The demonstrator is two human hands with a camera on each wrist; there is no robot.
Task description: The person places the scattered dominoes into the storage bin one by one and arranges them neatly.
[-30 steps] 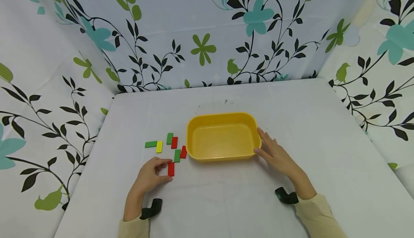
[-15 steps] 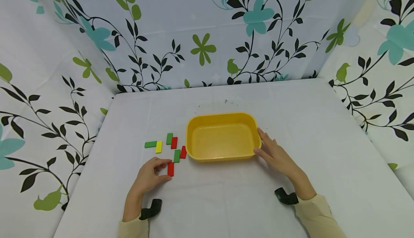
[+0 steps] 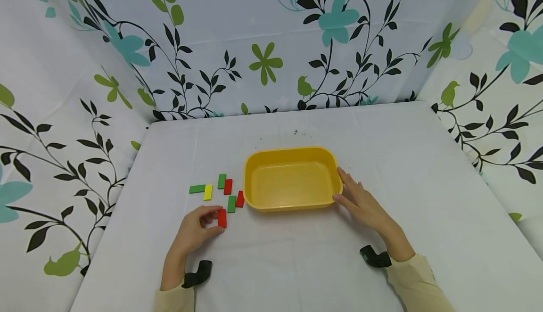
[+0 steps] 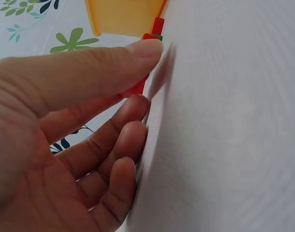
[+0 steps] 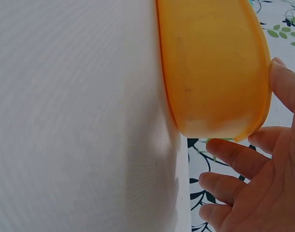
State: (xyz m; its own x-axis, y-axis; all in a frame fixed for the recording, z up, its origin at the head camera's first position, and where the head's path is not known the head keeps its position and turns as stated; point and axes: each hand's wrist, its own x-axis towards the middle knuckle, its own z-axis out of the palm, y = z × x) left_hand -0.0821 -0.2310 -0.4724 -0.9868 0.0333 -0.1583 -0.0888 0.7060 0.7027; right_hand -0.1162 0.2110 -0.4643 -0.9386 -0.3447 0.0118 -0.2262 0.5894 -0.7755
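Note:
My left hand (image 3: 194, 231) pinches a red block (image 3: 222, 218) by its two ends, thumb at the near end and fingertips at the far end. In the left wrist view the thumb partly covers this block. Just beyond it lie a green block (image 3: 231, 204) and another red block (image 3: 240, 199). A shallow yellow tray (image 3: 292, 184) stands upright to their right. My right hand (image 3: 366, 209) touches the tray's right end with thumb and index finger extended; in the right wrist view its other fingers stand apart from the tray wall.
Farther left lie a yellow block (image 3: 208, 192) and a green block (image 3: 197, 189), end to side. Another green block (image 3: 222, 181) and a red block (image 3: 227, 186) stand side by side behind. A white cloth (image 3: 292, 265) covers the table; patterned curtains (image 3: 254, 43) hang behind and beside it.
My left hand has shifted the pinched red block slightly left and up in the head view, away from the green block's near end. The right hand and tray stay still.

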